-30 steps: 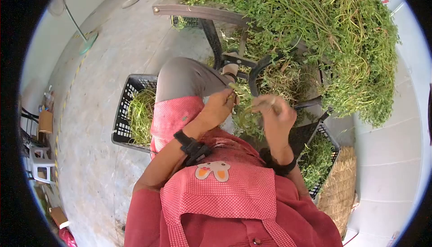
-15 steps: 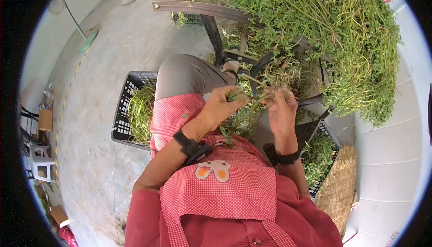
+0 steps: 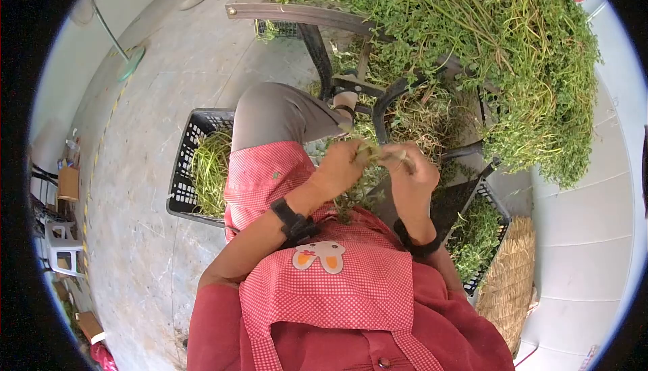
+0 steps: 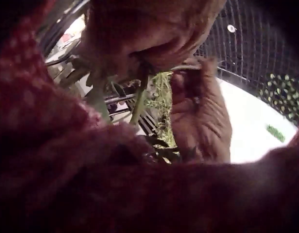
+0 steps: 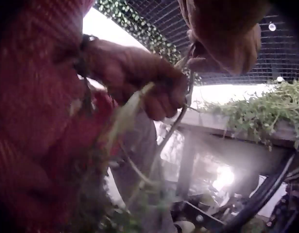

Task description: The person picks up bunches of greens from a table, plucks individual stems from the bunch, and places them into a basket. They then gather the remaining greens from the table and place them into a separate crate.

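In the head view my left hand (image 3: 341, 167) and right hand (image 3: 413, 171) meet above the lap, fingertips almost together. The left grips a small bunch of leafy green stems (image 5: 125, 115), whose leaves hang below the fist in the right wrist view. A thin stem (image 5: 172, 125) runs up from that fist to my right hand (image 5: 229, 41), which pinches it between thumb and fingers. From the left wrist, the curled left hand (image 4: 149, 36) fills the top, with the right hand (image 4: 203, 114) beside it. Fingers hide the stems' gripped parts.
A big heap of leafy greens (image 3: 466, 40) covers a dark-framed table (image 3: 304, 13) ahead. Black crates stand at both sides, the left crate (image 3: 177, 185) with pale stems, the right crate (image 3: 496, 202) with leaves. Loose trimmings (image 3: 432, 118) lie under the table; a straw mat (image 3: 509, 270) is at right.
My hands have come closer together, the left shifting right. The longer stem that stretched between them half a second ago now shows only as a short blurred piece at the fingertips.
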A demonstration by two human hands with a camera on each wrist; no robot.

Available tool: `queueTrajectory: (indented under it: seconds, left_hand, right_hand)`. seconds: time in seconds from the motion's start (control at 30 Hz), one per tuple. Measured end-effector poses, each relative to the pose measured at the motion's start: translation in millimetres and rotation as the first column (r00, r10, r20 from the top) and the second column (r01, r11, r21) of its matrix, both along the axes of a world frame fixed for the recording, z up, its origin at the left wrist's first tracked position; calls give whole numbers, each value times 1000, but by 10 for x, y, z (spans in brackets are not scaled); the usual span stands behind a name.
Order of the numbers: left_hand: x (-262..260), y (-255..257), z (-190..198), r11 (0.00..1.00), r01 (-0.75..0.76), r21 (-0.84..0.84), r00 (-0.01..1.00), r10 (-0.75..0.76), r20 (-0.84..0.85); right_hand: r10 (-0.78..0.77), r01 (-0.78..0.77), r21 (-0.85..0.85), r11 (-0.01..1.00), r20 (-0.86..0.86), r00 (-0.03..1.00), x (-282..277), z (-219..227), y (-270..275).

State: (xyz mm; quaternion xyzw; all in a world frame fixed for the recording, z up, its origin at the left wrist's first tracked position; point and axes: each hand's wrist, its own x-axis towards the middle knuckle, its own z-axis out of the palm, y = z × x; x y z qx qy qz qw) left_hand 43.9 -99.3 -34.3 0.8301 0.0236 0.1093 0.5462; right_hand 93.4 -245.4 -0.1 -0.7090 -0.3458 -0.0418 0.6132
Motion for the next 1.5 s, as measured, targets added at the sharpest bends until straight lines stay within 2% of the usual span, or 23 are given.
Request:
queueTrajectory:
  seconds: [0.03,0.1,0.17,0.2,0.23,0.27,0.43,0.6,0.67,0.73,0.8,0.87,0.9,0.97,1.0,1.17,1.23,1.27,1.3,1.33,1.4,1.47,1.5]
  left_hand:
    - [34,64,-149,999,-47,-20,998,46,-39]
    - [51,142,-130,995,-93,-33,993,91,-69]
    - [-11,158,-89,915,-204,-347,977,167,-135]
    - [-27,163,-37,916,-202,-346,977,165,-135]
    - [-40,171,17,862,-177,-474,984,143,-107]
    - [-42,181,41,790,-149,-595,989,128,-76]
    - [11,109,-24,785,-49,-618,989,-47,-138]
    - [-54,68,170,727,59,-684,963,-221,-152]
    - [-67,71,207,827,102,-552,946,-252,-202]
    - [-62,88,116,868,189,-459,930,-309,-202]
    - [-46,95,30,894,264,-362,917,-349,-195]
    - [-42,88,-4,911,334,-242,938,-347,-10]
    - [-56,62,3,908,348,-233,932,-361,-15]
    - [-88,9,63,846,332,-418,933,-361,10]
    - [-99,0,129,845,343,-410,928,-373,6]
    - [-99,33,276,857,50,-513,895,-267,-358]
    - [-81,23,214,883,59,-466,911,-239,-337]
    - [-70,20,162,905,58,-422,929,-203,-309]
    - [-56,41,59,906,63,-420,928,-208,-309]
    - [-47,77,-76,951,73,-300,957,-152,-249]
    - [-35,76,-133,981,70,-179,977,-104,-187]
    - [43,87,-60,793,-231,-564,943,40,-330]
    - [87,178,-117,785,-263,-562,944,88,-318]
  right_hand:
    - [-35,37,-16,999,110,993,-91,113,-8]
    - [-68,69,-50,996,10,998,-58,146,-12]
    - [-113,104,-91,990,-101,988,-8,109,-26]
    - [1,30,102,994,-296,955,96,45,-4]
    - [149,-8,300,954,-451,880,179,-13,7]
    - [152,-12,299,954,-449,880,232,-55,2]
    - [391,-66,518,853,-550,737,242,-93,10]
    - [408,-81,517,852,-559,722,310,-171,28]
    - [354,-22,508,861,-567,744,333,-177,-1]
    - [331,-82,425,901,-555,763,281,-136,-9]
    - [234,-2,389,921,-551,801,306,-189,-14]
    - [252,-30,369,929,-571,781,336,-179,-55]
    - [257,-20,388,922,-571,780,339,-178,-65]
    - [252,-1,397,918,-580,775,344,-200,-95]
    - [251,4,396,918,-591,767,348,-220,-109]
    - [253,-11,398,917,-561,788,340,-323,-126]
    - [246,-22,377,926,-558,793,293,-304,-135]
    - [64,-17,152,988,-310,949,257,-267,-124]
    - [-64,64,-70,996,7,998,214,-212,-104]
    - [-67,67,-68,995,6,998,138,-151,-68]
    - [133,-80,-125,989,508,851,-77,-3,-20]
    - [226,-180,-139,974,529,818,-270,50,-34]
    - [317,-287,-144,947,556,768,-331,76,27]
